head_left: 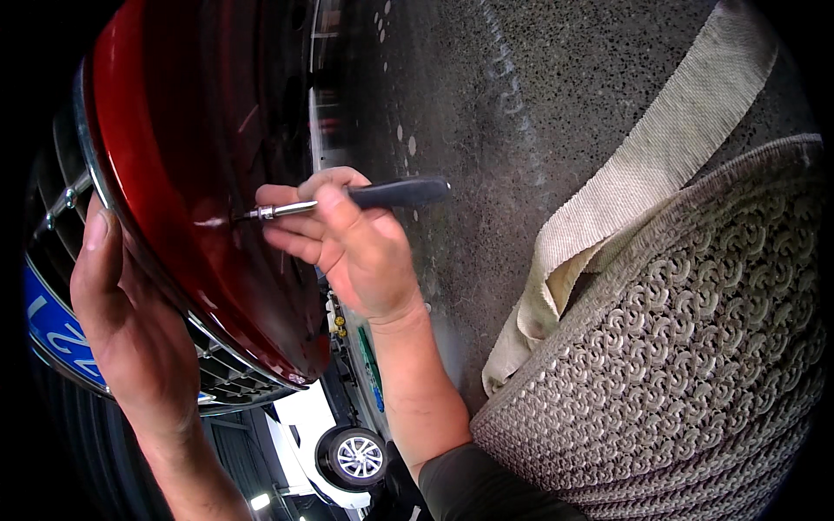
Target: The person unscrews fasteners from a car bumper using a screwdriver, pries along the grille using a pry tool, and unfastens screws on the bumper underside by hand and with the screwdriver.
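In my right hand [369, 252] is a screwdriver [413, 191] with a dark handle and a bright metal shaft. Thumb and fingers are closed round it near where the shaft meets the handle. Its tip meets the dark underside of a glossy red car bumper [143, 148]; the fastener there, if any, is too small to make out. My left hand [148, 356] lies along the bumper's chrome-trimmed edge beside the black grille [74, 187]. One digit is stretched out there, while the other fingers are mostly hidden.
A blue number plate [52, 321] sits left of my left hand. On the speckled grey floor [469, 113] at the right lie a woven, textured mat [678, 347] and a pale fabric strap [608, 200]. A white car [300, 425] stands beyond the bumper at the bottom.
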The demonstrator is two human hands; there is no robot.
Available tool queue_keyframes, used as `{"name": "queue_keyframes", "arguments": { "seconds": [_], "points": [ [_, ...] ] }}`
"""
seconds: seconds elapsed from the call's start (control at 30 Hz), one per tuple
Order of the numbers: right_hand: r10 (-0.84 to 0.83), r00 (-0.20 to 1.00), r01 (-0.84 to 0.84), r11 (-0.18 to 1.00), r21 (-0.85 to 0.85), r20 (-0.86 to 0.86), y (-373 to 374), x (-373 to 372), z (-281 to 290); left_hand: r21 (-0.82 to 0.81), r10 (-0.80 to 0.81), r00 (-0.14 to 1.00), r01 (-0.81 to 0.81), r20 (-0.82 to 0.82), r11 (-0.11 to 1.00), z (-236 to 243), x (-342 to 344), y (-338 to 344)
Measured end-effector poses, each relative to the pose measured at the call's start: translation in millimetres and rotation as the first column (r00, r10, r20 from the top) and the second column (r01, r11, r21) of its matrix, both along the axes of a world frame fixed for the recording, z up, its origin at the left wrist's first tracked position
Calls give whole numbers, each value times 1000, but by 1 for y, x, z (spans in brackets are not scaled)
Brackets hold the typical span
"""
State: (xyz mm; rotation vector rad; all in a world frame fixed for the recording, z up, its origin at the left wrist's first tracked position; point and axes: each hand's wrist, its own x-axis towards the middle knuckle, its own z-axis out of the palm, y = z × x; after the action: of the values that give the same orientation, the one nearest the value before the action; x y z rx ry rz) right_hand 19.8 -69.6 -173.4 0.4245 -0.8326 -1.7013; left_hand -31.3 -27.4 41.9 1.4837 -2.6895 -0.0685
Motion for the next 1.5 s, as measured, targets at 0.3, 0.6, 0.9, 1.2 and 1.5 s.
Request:
{"name": "queue_keyframes", "arguments": {
  "seconds": [0.3, 0.6, 0.9, 1.2, 1.5],
  "points": [
    [-136, 943, 208, 953, 220, -304, -6, 16, 7, 23, -12, 1000, 12, -5, 1000, -6, -3, 2],
    [-120, 822, 229, 964, 131, -557, -11, 49, 22, -64, 101, 986, -94, 129, 994, -21, -24, 9],
    [-55, 934, 131, 972, 194, -352, -14, 42, 23, -71, 124, 987, -117, 105, 991, -17, -24, 10],
    [-51, 870, 154, 973, 171, -490, -11, 46, 28, -64, 189, 982, -187, 25, 980, -35, -33, 13],
    [-66, 921, 176, 949, 260, -385, -26, 26, 34, -145, 109, 993, -115, -47, 983, -44, -40, 13]
  ]
}}
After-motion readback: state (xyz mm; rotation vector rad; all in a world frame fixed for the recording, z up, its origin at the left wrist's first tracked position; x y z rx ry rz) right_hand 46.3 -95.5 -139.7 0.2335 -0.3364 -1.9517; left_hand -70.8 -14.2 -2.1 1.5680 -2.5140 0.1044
